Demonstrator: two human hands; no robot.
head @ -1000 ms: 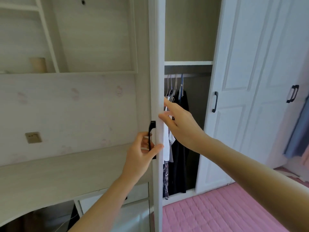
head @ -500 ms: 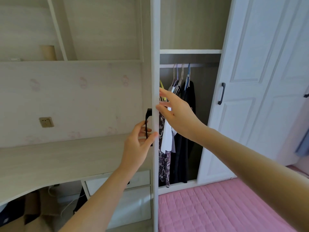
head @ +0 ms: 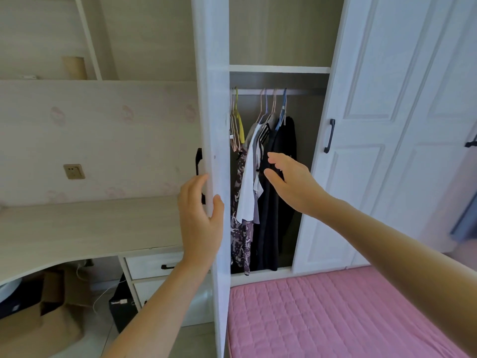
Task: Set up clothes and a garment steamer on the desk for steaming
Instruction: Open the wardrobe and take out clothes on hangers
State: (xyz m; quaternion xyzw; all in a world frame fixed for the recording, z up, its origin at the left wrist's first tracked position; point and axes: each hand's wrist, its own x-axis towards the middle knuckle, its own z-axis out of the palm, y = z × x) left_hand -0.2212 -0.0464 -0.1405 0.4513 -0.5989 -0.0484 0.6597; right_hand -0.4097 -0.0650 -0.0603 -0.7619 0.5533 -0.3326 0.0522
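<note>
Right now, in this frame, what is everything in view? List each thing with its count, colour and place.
wardrobe door: one, white, open, edge-on at centre
hanging clothes: several, black, white and patterned, inside the wardrobe
hangers: several, pink, yellow and blue, on the rail
other wardrobe doors: two, white with black handles, right
desk: one, pale wood, left
drawers: two, white, under the desk
wall socket: one, beige, above the desk
cardboard box: one, brown, under the desk
mattress: one, pink, quilted, lower right
left hand: one, rests on the wardrobe door's edge
right hand: one, fingers relaxed, in front of the hanging clothes
</note>
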